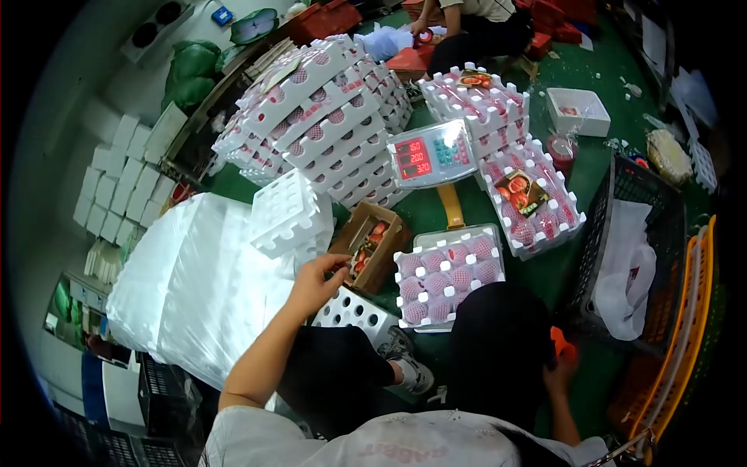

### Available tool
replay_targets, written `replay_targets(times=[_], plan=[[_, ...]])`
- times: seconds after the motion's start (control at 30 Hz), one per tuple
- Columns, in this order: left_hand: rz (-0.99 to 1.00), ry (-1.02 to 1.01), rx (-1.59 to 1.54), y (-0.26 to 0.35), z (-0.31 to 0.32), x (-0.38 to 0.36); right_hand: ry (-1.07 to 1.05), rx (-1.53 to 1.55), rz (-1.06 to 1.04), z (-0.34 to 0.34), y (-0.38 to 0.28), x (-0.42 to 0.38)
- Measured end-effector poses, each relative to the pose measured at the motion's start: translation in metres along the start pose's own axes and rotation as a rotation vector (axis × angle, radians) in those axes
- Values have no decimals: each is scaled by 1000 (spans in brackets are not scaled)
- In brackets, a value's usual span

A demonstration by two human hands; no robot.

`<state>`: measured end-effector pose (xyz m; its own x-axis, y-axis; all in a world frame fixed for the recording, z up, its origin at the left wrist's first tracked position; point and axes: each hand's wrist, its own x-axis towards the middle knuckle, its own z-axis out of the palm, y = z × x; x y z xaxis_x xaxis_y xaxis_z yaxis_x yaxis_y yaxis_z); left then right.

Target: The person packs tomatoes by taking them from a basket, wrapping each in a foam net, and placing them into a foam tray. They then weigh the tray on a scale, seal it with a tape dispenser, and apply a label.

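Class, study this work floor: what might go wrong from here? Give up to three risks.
1. The left hand is at the box of fruit-picture cards; it might pick up several at once.
2. The knee appears close to the netted fruit on the scale; a bump might shift it.
3. The tall stack of foam trays might topple if knocked.

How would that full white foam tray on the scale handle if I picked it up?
The foam tray is probably stiff, since its edges look straight. It's likely heavy for its size, because netted round pieces fill it in rows. Those might roll out if it tipped, as no lid shows.
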<state>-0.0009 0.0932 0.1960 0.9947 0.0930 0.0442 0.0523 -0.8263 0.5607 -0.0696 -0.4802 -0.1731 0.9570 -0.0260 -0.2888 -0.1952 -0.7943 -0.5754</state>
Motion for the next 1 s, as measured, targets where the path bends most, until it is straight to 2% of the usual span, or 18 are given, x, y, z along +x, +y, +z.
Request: replay_targets(times=[0.07, 0.17, 0.2, 0.23, 0.27, 0.3, 0.4, 0.47, 0.53, 0.57, 0.6, 0.67, 0.7, 0.73, 0.87, 1.0], plan=[[-49, -105, 29, -10, -13, 5, -57, 407, 150, -22, -39, -24], [-63, -445, 104, -31, -20, 32, -52, 483, 85, -38, -99, -24], [-48, -552, 76, -49, -13, 46, -69, 524, 87, -40, -117, -13], [-106, -661, -81, -81, 5, 61, -85, 560, 91, -32, -125, 3], [-121, -636, -126, -104, 28, 74, -66, 631, 35, -7, -109, 34], [-136, -605, -171, -125, 52, 84, -8, 585, -134, 14, -102, 62], [-273, -429, -144, -192, 143, 105, 41, 305, -138, -3, -173, 91], [-407, -372, -364, -183, 181, 105, 78, 118, -147, -10, -211, 109], [-521, -370, -581, -189, 218, 107, 58, 262, -168, 7, -201, 127], [-419, -237, -589, -226, 267, 114, 25, 303, -164, 12, -210, 126], [-393, -145, -607, -223, 275, 111, -55, 427, -49, 0, -228, 117], [-304, 35, -645, -220, 292, 108, -95, 429, -65, 5, -214, 117], [-260, 55, -669, -214, 293, 106, -115, 441, -77, 10, -211, 116], [-249, 34, -672, -213, 292, 108, -164, 382, -31, 4, -223, 105], [-254, -93, -696, -216, 289, 114, -100, 628, -82, 29, -194, 84], [-265, -262, -656, -204, 273, 132, -137, 319, -9, 0, -219, 64]])
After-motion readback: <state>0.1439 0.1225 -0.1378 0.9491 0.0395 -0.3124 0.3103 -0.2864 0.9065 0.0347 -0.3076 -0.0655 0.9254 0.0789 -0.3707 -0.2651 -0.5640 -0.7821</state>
